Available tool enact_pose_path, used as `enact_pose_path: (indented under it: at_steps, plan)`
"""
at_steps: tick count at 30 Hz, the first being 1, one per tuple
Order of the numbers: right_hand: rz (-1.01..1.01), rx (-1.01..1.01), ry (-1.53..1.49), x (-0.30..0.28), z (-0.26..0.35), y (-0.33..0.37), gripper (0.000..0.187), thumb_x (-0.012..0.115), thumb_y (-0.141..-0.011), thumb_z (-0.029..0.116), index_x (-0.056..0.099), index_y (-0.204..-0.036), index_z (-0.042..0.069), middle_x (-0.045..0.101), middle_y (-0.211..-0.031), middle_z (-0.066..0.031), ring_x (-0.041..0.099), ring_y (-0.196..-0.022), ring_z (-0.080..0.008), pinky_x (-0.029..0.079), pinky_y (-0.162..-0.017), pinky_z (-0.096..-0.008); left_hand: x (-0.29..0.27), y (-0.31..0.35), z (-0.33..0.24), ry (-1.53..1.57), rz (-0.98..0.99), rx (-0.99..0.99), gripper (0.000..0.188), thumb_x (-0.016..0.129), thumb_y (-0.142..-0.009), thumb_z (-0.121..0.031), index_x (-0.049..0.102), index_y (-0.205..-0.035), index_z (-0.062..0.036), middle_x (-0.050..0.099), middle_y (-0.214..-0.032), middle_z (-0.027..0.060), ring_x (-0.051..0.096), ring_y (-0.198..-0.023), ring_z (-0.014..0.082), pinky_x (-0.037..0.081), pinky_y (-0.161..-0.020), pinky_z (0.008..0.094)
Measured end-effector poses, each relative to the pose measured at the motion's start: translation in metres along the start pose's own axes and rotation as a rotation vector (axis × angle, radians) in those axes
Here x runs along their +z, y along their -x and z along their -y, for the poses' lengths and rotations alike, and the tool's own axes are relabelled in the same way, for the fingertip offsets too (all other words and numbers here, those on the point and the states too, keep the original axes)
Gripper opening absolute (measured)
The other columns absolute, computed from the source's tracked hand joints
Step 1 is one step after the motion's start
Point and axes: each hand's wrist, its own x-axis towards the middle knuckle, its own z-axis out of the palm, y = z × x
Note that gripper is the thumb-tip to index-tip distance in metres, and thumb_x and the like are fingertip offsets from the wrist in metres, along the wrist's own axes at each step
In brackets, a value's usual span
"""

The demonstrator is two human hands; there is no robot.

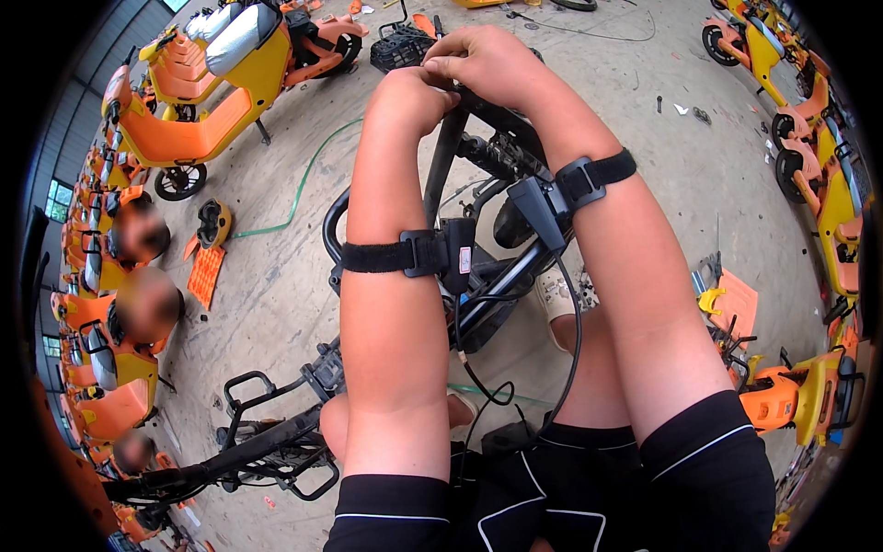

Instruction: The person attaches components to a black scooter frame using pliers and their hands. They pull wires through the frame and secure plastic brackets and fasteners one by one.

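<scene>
A stripped black scooter frame (441,170) stands before me, its bare tubes running down between my forearms. At its far upper end my left hand (409,97) is closed, the thumb pointing right beside the black tubing. My right hand (487,66) reaches over from the right, its fingers bent and pressed together against my left hand. Whatever lies between the fingers is hidden by the hands. A coil spring shock absorber (487,156) sits on the frame just below my right wrist. Right behind the hands is a black wire basket (402,48).
Yellow and orange scooters (189,101) line the left side, and more scooters (837,212) the right. Another bare black frame (248,460) lies at lower left. A yellow helmet (213,224), an orange mat (207,276) and a green strap (299,198) are on the concrete floor.
</scene>
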Motion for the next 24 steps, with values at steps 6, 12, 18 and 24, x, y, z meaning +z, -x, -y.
enact_pose_path:
  at_steps: [6,12,18,24]
  plan:
    - [-0.042,-0.051,0.136,0.001,0.007,0.004,0.023,0.068,-0.092,0.014,0.071,-0.111,0.001,0.074,-0.099,-0.0116,0.070,-0.093,-0.0210,0.054,-0.083,-0.0339,0.004,-0.003,0.005,0.024,-0.012,-0.002,0.036,0.081,-0.080,-0.024,0.076,-0.115,-0.0172,0.076,-0.094,0.0105,0.072,-0.083,0.0229,0.056,-0.077,0.0383]
    - [-0.063,-0.088,0.008,0.003,-0.002,0.001,0.022,0.067,-0.092,0.008,0.069,-0.113,0.001,0.074,-0.099,-0.0117,0.070,-0.094,-0.0214,0.054,-0.084,-0.0343,0.006,-0.009,0.008,-0.009,-0.015,0.014,0.039,0.081,-0.081,-0.027,0.075,-0.118,-0.0174,0.076,-0.100,0.0118,0.073,-0.088,0.0249,0.056,-0.080,0.0391]
    - [-0.065,-0.081,0.152,0.003,0.001,0.001,0.022,0.068,-0.091,0.013,0.070,-0.109,0.002,0.074,-0.097,-0.0120,0.070,-0.091,-0.0210,0.054,-0.084,-0.0339,0.006,-0.008,0.007,0.012,0.006,-0.016,0.039,0.081,-0.080,-0.026,0.075,-0.117,-0.0165,0.076,-0.103,0.0120,0.072,-0.092,0.0259,0.056,-0.082,0.0402]
    - [-0.052,-0.046,0.128,0.000,0.001,0.001,0.021,0.070,-0.089,0.013,0.074,-0.107,0.004,0.074,-0.092,-0.0122,0.069,-0.089,-0.0204,0.054,-0.082,-0.0331,0.006,-0.006,0.007,-0.023,-0.027,0.025,0.040,0.081,-0.079,-0.027,0.075,-0.118,-0.0172,0.076,-0.103,0.0117,0.072,-0.092,0.0255,0.056,-0.082,0.0398]
